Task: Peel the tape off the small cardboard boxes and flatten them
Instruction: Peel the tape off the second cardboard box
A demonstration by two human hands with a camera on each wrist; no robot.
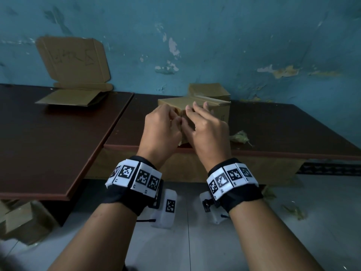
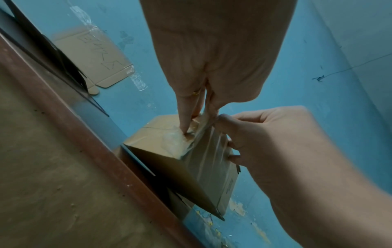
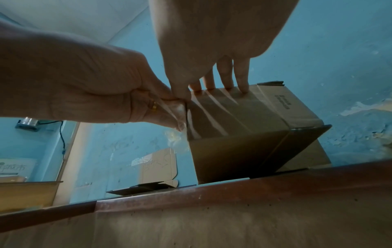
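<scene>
Head view: small cardboard box (image 1: 207, 106) on dark table (image 1: 273, 130), at 12 o'clock from both hands. Left wrist view: left hand (image 2: 212, 67) pinching clear tape (image 2: 203, 127) at box corner. Right wrist view: right hand (image 3: 214, 50), fingers straight, pressing on box face.
</scene>
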